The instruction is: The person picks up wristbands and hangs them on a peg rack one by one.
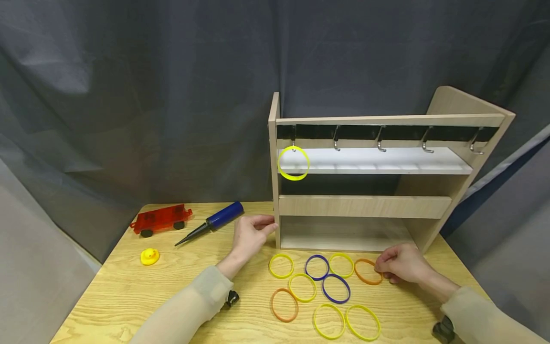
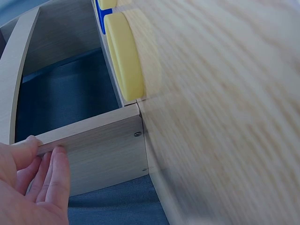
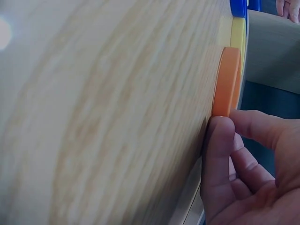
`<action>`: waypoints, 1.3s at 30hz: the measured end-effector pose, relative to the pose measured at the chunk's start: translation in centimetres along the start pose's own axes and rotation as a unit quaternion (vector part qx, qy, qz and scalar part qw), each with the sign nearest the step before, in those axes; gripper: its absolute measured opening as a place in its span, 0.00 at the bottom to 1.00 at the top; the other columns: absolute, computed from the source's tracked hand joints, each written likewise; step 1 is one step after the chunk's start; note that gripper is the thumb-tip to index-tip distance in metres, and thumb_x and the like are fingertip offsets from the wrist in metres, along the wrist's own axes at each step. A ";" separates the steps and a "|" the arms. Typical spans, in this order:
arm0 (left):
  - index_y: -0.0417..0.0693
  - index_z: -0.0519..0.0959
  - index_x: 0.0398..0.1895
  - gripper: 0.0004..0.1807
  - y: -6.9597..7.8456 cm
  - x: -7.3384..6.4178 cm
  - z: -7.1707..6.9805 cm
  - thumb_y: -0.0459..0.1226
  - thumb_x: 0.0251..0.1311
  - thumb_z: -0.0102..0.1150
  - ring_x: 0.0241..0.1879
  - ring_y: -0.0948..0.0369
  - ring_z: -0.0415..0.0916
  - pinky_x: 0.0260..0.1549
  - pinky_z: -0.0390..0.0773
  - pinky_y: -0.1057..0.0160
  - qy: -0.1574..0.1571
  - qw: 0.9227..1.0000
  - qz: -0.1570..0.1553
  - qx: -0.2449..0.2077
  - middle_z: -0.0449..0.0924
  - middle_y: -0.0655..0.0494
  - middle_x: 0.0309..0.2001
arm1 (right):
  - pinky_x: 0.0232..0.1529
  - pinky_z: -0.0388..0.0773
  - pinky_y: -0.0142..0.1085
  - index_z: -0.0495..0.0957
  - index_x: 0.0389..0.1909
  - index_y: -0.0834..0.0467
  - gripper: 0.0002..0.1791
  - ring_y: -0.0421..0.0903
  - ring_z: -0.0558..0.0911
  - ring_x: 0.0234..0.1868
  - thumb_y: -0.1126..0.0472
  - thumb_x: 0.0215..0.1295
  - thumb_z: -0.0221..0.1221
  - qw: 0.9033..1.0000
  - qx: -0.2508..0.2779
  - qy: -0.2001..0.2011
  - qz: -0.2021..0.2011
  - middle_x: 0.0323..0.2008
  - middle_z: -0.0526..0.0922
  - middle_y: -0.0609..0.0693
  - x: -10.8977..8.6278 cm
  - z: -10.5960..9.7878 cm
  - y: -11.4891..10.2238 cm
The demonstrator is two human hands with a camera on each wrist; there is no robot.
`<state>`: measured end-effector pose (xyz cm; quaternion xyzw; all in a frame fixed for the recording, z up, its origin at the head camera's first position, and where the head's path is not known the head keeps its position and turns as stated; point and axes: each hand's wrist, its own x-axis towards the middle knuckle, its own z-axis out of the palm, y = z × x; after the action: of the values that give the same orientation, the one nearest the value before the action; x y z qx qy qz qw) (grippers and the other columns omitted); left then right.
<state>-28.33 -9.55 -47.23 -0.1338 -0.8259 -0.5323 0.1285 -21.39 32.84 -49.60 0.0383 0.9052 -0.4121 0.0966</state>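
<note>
A light wooden rack (image 1: 365, 206) stands on the table, a row of metal hooks along its upper bar. From the leftmost hook hangs a yellow ring (image 1: 294, 178). My left hand (image 1: 251, 234) holds the rack's left side panel (image 2: 103, 150) near its foot, thumb at the front edge and fingers against the outer face. At the rack's front right corner, my right hand (image 1: 404, 263) pinches an orange ring (image 3: 227, 82) between thumb and forefinger. The ring lies flat on the table. Several yellow and blue rings, plus another orange ring (image 1: 272, 308), lie loose between my forearms.
Left of the rack lie a blue hand pump (image 1: 225, 215) with a black nozzle, a red toy wagon (image 1: 161, 219) and a yellow rubber duck (image 1: 149, 256). Dark curtains (image 1: 172, 95) hang behind the wooden table (image 1: 172, 286). A white shelf (image 1: 378, 167) sits below the hooks.
</note>
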 end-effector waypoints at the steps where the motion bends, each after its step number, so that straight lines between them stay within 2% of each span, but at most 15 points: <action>1: 0.45 0.96 0.49 0.10 0.0 0.0 0.0 0.37 0.68 0.80 0.43 0.53 0.97 0.44 0.94 0.59 0.001 1.000 0.001 0.001 0.98 0.48 0.46 | 0.26 0.87 0.34 0.90 0.39 0.66 0.07 0.42 0.85 0.28 0.65 0.69 0.75 1.000 0.001 -0.002 0.000 0.26 0.89 0.49 0.0 0.0 0.0; 18: 0.45 0.96 0.48 0.10 0.0 0.0 0.0 0.37 0.67 0.81 0.44 0.54 0.97 0.44 0.94 0.61 0.000 1.000 0.001 0.004 0.98 0.48 0.46 | 0.26 0.88 0.35 0.88 0.40 0.67 0.07 0.41 0.88 0.29 0.65 0.72 0.73 0.999 0.029 -0.003 -0.019 0.29 0.92 0.51 -0.8 -0.1 -0.4; 28: 0.47 0.96 0.47 0.09 0.0 0.0 0.0 0.38 0.66 0.81 0.43 0.53 0.97 0.44 0.94 0.59 0.004 1.000 0.001 0.002 0.98 0.49 0.45 | 0.30 0.91 0.36 0.88 0.50 0.72 0.15 0.41 0.90 0.30 0.63 0.73 0.74 0.998 0.062 -0.021 -0.021 0.35 0.95 0.53 -1.5 -0.6 -0.9; 34: 0.47 0.96 0.49 0.10 -0.1 0.1 0.0 0.38 0.67 0.81 0.45 0.54 0.97 0.45 0.94 0.61 0.000 1.000 -0.007 0.007 0.98 0.49 0.47 | 0.30 0.91 0.36 0.87 0.52 0.75 0.17 0.39 0.90 0.30 0.65 0.72 0.74 0.997 0.071 -0.025 -0.032 0.37 0.96 0.57 -2.3 -1.1 -1.7; 39: 0.47 0.96 0.48 0.10 0.0 0.1 -0.1 0.37 0.66 0.81 0.44 0.54 0.97 0.44 0.93 0.62 0.001 1.000 -0.006 0.006 0.98 0.49 0.46 | 0.32 0.91 0.37 0.87 0.53 0.77 0.18 0.39 0.90 0.30 0.66 0.72 0.73 0.995 0.076 -0.033 -0.058 0.39 0.96 0.60 -2.9 -1.6 -2.3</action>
<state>-28.39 -9.59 -47.17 -0.1278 -0.8299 -0.5279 0.1274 -19.09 32.50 -46.27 -0.0208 0.8682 -0.4858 0.0987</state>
